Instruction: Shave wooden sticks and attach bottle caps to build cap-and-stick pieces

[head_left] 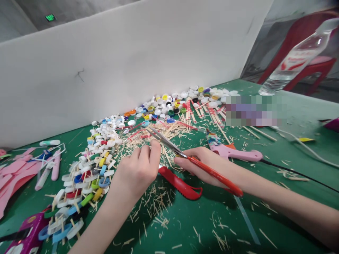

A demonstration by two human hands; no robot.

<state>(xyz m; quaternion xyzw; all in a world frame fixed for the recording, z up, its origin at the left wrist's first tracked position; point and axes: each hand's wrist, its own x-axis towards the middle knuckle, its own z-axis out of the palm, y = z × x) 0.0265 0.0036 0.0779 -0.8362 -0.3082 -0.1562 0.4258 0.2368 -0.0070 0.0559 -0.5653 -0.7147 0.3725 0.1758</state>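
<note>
My right hand is closed on a pair of red-handled scissors. Their metal blades point up and to the left, with the tips just above my left hand. That hand is curled with its fingers pinched; whatever lies between them is hidden. Under and between the hands, a red serrated plastic handle rests on the table, and its far end is hidden behind my left hand. Beyond the hands spreads a heap of thin wooden sticks and cut slivers.
Loose bottle caps pile along a white partition. Caps joined with sticks line the left. A pink glue gun trails a black cord right. A water bottle stands far right, pink sheets left, on the green table.
</note>
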